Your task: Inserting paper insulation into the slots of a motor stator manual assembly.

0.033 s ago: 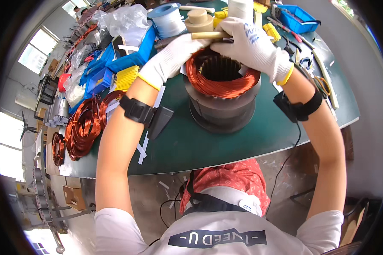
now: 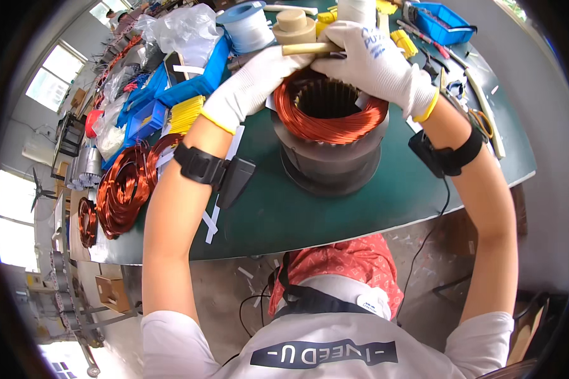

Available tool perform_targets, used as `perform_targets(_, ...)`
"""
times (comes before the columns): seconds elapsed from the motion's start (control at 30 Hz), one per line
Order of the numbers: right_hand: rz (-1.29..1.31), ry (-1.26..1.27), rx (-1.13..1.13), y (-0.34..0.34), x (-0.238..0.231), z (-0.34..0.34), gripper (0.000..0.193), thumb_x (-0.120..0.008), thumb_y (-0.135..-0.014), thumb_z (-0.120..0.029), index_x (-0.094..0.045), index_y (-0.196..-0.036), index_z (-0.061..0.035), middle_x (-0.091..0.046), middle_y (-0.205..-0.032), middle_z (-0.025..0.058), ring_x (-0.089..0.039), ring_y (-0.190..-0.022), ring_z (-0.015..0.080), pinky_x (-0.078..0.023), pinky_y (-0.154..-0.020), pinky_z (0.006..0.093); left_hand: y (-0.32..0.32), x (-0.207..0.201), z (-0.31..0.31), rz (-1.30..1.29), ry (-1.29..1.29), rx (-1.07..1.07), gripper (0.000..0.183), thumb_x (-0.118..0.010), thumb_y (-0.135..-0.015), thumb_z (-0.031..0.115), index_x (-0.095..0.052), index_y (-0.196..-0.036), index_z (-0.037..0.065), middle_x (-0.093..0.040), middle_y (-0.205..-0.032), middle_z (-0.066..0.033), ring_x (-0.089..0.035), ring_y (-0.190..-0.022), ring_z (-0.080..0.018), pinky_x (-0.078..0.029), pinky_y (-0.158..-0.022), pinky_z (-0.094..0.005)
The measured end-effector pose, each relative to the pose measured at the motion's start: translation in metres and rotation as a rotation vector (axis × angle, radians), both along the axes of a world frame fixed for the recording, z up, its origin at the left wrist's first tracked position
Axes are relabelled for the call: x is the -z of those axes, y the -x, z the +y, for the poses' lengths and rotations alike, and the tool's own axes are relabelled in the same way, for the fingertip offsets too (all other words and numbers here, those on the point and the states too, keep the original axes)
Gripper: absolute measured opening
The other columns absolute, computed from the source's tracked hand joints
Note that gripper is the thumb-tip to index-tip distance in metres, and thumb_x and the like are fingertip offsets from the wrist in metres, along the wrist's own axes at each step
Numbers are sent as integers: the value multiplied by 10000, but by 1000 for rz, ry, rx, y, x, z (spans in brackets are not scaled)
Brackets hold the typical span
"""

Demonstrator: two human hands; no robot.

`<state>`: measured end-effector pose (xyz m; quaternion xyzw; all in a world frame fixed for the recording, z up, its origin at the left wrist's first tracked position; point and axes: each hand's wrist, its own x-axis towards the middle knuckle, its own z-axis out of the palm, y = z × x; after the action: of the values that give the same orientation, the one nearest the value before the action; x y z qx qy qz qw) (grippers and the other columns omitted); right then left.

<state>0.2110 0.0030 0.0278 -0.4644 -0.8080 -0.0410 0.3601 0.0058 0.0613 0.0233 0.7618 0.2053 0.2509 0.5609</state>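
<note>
A dark cylindrical motor stator (image 2: 330,165) stands upright on the green table, with a thick ring of copper-coloured wire winding (image 2: 332,131) around its top opening. Both of my hands wear white knit gloves and are at the far rim of the winding. My right hand (image 2: 370,66) is closed around the right end of a short tan stick (image 2: 306,48), which lies nearly level above the rim and points left. My left hand (image 2: 259,82) reaches to the far left of the winding, just below the stick. Its fingertips are hidden, so its grip does not show.
Coils of copper wire (image 2: 123,196) lie at the left table edge beside yellow strips (image 2: 188,115) and blue bins (image 2: 148,120). Behind my hands stand a spool of white material (image 2: 246,31) and tan tape rolls (image 2: 294,28). Another blue bin (image 2: 441,25) sits far right, near scattered tools.
</note>
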Motion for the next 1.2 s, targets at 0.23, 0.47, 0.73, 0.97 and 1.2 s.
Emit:
perform_targets(0.23,-58,247,80,14,-26,-8,272,-656,-793,-264,-670,-858,0,-666,-793,220,-672,-794,365,-526,-730,421,6,2,-3,-20,50,-106,421,-623,-959,332,-619,-1258,36,-671,-1106,-15,-609,-993,-94,-486,-890,-256)
perform_targets(0.47,-190,190,162,11,-18,-14,269,-633,-792,-195,-643,-988,-11,-681,-882,215,-686,-822,344,-541,-742,415,8,13,6,26,-51,-35,425,-637,-955,308,-604,-1277,32,-653,-1161,-36,-568,-1078,-108,-429,-978,-266)
perform_targets(0.73,68,518,-21,13,-51,-37,278,-665,-805,-144,-624,-1042,-3,-691,-867,175,-707,-781,262,-587,-594,348,11,5,2,56,-34,-112,400,-611,-963,239,-594,-1264,-24,-665,-1131,-71,-593,-1028,-118,-446,-949,-254)
perform_targets(0.97,255,280,7,-1,-2,-6,339,-601,-858,-235,-669,-1134,-51,-689,-840,195,-699,-781,273,-550,-729,362,8,-46,14,545,-866,-136,340,-585,-969,252,-625,-1221,27,-693,-1012,-68,-595,-906,-90,-486,-816,-257)
perform_targets(1.2,441,519,70,6,-19,-12,338,-590,-853,-234,-683,-1082,-3,-693,-828,173,-682,-772,256,-534,-738,329,3,-50,34,636,-616,-62,283,-588,-964,232,-629,-1115,-3,-664,-958,-35,-585,-868,-78,-483,-788,-238)
